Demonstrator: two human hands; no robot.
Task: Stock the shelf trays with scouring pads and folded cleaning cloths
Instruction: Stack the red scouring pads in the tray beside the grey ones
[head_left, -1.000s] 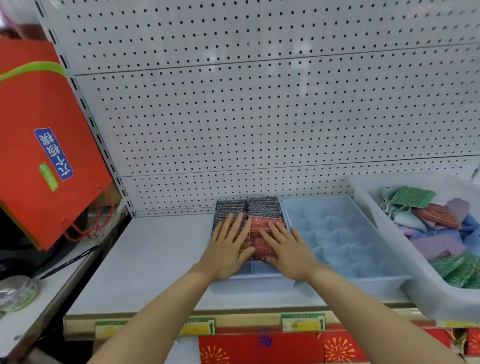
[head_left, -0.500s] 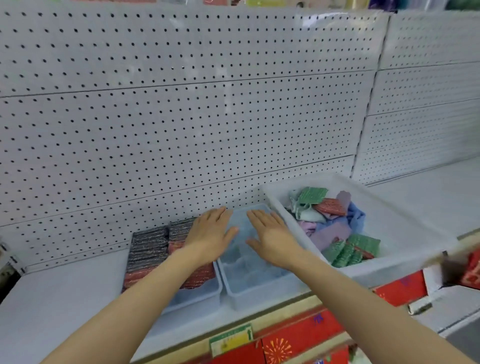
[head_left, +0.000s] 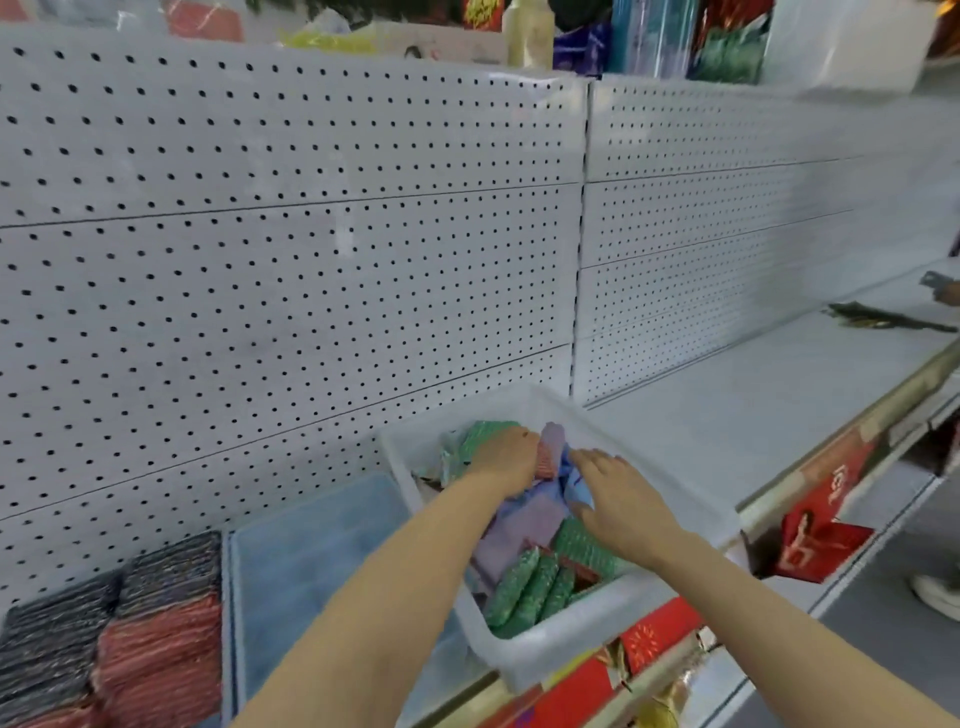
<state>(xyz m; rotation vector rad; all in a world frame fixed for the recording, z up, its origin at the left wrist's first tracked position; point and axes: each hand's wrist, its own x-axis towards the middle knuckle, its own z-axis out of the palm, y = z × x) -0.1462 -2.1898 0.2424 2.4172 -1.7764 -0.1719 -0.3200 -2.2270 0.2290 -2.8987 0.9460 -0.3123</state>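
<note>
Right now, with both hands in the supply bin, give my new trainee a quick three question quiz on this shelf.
1. True or false: the blue divided tray next to the white bin already holds green pads.
2. Which colours of scouring pads fill the tray at far left? A) green and purple B) dark grey and red C) blue and white
3. Fill in: the left hand reaches into the back of the bin among the cloths, while the right hand hovers over it with fingers ____.

Key: 1 false, its compartments look empty. 2 B. 3 straight, holding nothing.
</note>
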